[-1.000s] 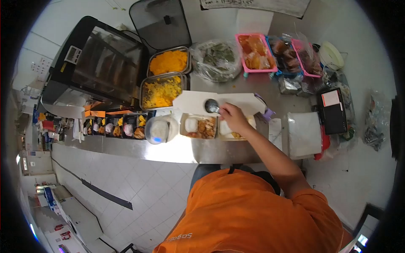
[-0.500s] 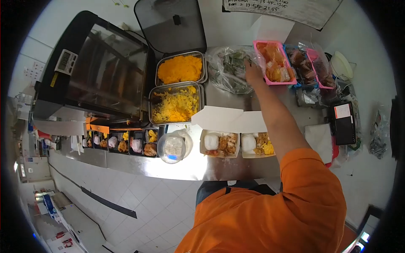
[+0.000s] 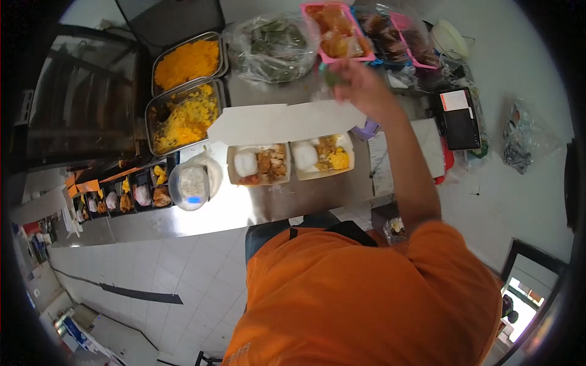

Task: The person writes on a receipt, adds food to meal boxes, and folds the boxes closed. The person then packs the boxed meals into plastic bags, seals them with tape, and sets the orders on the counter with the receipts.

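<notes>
Just beyond the open white cardboard meal boxes [image 3: 295, 166], the right hand [image 3: 365, 90], its fingers nearly closed, pinches a small dark-green piece [image 3: 331, 77], too blurred to identify.

Free counter strip [image 3: 274, 200] before the food boxes [image 3: 323, 174], white lids [image 3: 268, 122] blocking behind.

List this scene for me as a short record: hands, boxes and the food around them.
Right hand: by the pink basket; blurred, its grip unclear
Left hand: out of view
Left box: open; white mound, brown pieces
Right box: open; another white mound, yellow food
Orange food: in the back tray
Leaves: in a clear bag
</notes>
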Tool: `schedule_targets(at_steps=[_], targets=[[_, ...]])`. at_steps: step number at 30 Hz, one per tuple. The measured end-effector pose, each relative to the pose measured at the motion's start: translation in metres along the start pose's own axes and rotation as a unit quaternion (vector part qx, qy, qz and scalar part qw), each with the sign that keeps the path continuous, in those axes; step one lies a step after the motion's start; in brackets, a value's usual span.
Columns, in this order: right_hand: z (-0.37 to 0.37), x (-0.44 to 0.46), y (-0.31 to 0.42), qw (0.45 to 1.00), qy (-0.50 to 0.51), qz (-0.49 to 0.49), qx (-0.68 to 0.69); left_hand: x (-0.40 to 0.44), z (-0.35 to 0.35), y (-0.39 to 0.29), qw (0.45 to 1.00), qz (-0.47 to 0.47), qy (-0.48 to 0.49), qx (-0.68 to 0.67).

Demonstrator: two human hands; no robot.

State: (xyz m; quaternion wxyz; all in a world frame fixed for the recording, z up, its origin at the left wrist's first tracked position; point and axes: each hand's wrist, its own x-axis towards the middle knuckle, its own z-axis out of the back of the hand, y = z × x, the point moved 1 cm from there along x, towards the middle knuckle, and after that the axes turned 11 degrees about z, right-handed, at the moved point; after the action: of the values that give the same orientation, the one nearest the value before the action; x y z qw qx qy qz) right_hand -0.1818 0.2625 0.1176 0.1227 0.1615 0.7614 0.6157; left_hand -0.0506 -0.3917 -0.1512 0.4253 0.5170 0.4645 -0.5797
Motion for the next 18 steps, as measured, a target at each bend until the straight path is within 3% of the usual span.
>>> schedule_targets(at_steps=[2, 5, 8, 11, 14, 18], targets=[[0.016, -0.063, -0.017, 0.996, 0.072, -0.004, 0.051, 0.001, -0.003, 0.000, 1.000, -0.006, -0.002, 0.012], [0.029, -0.120, -0.063, 0.982, 0.015, -0.057, -0.182, 0.001, -0.010, 0.006, 0.999, -0.017, -0.005, 0.034], [0.074, -0.157, -0.072, 0.932, -0.164, -0.019, -0.321, 0.002, -0.021, 0.011, 0.998, -0.034, -0.005, 0.051], [0.116, -0.199, -0.030, 0.937, -0.251, -0.061, -0.233, 0.002, -0.032, 0.017, 0.997, -0.046, -0.009, 0.066], [0.159, -0.259, -0.046, 0.929, -0.151, -0.094, -0.324, 0.004, -0.043, 0.022, 0.995, -0.053, -0.009, 0.080], [0.148, -0.336, -0.098, 0.881, -0.032, -0.252, -0.400, 0.011, -0.052, 0.028, 0.993, -0.063, -0.003, 0.095]])
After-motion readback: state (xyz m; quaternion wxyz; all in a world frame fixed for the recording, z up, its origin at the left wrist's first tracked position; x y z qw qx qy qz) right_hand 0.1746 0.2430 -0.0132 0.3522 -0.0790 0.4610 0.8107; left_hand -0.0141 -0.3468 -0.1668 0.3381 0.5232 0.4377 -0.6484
